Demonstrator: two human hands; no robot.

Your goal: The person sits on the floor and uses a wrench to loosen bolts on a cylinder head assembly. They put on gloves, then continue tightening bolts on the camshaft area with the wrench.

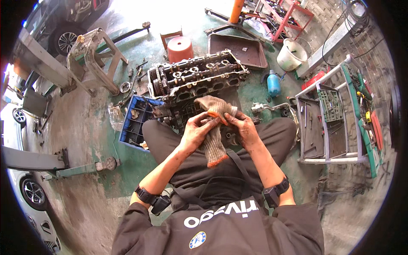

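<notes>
My left hand [197, 129] pinches a grey knitted glove [216, 148] with orange trim, which hangs down over my lap. My right hand [245, 127] grips the upper part of the gloves near a pale piece I cannot make out clearly. The gloves look bunched together, partly hidden by my fingers. Just beyond them lies a greasy engine cylinder head [195, 74] with camshafts and a chain sprocket, above darker engine parts. A blue divided crate [126, 119] is beside my left knee.
Around me are a battered plastic step stool [102, 68], red stool [180, 49], brown drip tray [250, 59], white bucket [290, 57], blue bottle [273, 85], metal pipe [265, 108], tool cart [323, 157], lift arm [80, 168] and parked cars [34, 191] at the left.
</notes>
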